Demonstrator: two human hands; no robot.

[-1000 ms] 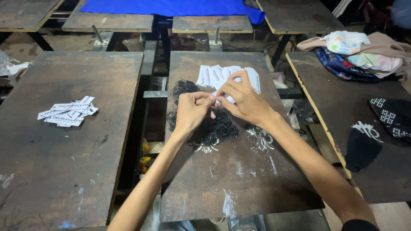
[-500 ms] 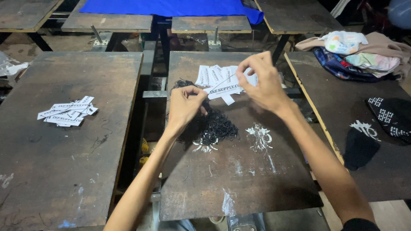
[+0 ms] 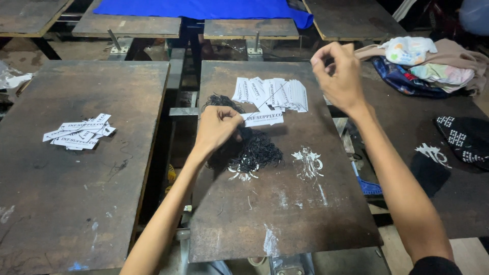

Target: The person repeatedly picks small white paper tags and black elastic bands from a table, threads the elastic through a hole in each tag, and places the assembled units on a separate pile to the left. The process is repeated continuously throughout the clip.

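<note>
Left hand grip pinching white tag, long axis pointing right, right hand grip unclear

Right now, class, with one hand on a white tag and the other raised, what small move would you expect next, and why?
Probably the right hand draws further back, pulling a thread taut. It is raised with fingers pinched, clear of the stack of white tags, while the left hand pins a single white tag beside the pile of black loops. The thread itself is too thin to see.
</note>
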